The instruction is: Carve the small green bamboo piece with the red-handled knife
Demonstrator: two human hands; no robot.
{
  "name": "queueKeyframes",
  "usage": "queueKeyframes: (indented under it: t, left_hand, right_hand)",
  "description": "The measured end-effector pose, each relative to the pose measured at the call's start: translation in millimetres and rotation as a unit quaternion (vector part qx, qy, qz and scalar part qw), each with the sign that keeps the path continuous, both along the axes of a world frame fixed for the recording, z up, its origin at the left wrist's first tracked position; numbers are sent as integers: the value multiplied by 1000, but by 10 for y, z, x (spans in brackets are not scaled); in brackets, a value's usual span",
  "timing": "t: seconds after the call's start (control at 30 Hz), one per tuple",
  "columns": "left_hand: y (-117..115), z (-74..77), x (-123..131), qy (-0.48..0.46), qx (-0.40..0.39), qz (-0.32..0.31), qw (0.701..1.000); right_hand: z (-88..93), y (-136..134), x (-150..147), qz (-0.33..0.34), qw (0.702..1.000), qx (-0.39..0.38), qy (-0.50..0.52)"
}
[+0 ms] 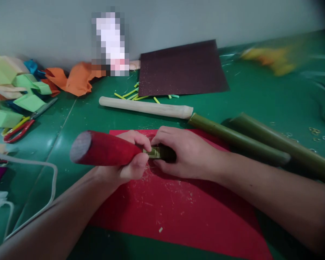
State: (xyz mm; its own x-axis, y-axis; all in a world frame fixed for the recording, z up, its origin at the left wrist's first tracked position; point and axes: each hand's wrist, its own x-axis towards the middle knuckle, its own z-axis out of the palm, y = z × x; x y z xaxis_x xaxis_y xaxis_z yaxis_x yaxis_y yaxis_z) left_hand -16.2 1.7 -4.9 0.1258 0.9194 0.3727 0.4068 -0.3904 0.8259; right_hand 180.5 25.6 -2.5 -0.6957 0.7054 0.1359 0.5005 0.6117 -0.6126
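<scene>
My left hand (134, 168) is closed around a red-handled tool (111, 148), whose thick handle tilts toward me and ends in a pale grey butt. The tool's working end is hidden by my fingers and the workpiece. Just right of it, my right hand (188, 151) grips a short dark green bamboo piece (166, 153) against the red sheet (206, 209). Light carved lines show on the bamboo between my two hands, and my left fingertips are right at that marked part. Fine pale shavings are scattered over the red sheet around both hands.
Beyond my hands lie a pale peeled stick (146, 108), two green bamboo lengths (241, 139) (284, 144) and a dark brown sheet (181, 70). Red-handled scissors (18, 131), coloured paper (29, 97) and a white cable (52, 180) are at left. Small rings (314, 131) lie right.
</scene>
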Motion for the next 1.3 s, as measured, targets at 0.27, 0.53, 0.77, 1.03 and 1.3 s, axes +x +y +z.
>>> queueKeyframes:
  t: [0.27,0.53,0.77,1.03,1.3]
  left_hand:
    - [-2,139,67,-33,-51,-35,998]
    - [31,197,56,4,-60,-108,992]
    - [37,179,45,-7,-82,-137,987]
    - [22,172,52,-17,-89,-148,985]
    - [39,185,56,-19,-85,-172,981]
  right_hand:
    - [-18,0,-4,17,998,62,-6]
    - [-11,7,-7,6,1000,7,11]
    - [-15,8,-1,26,999,-5,31]
    - [17,7,-3,44,998,-31,25]
    - [18,12,-5,53,998,-26,28]
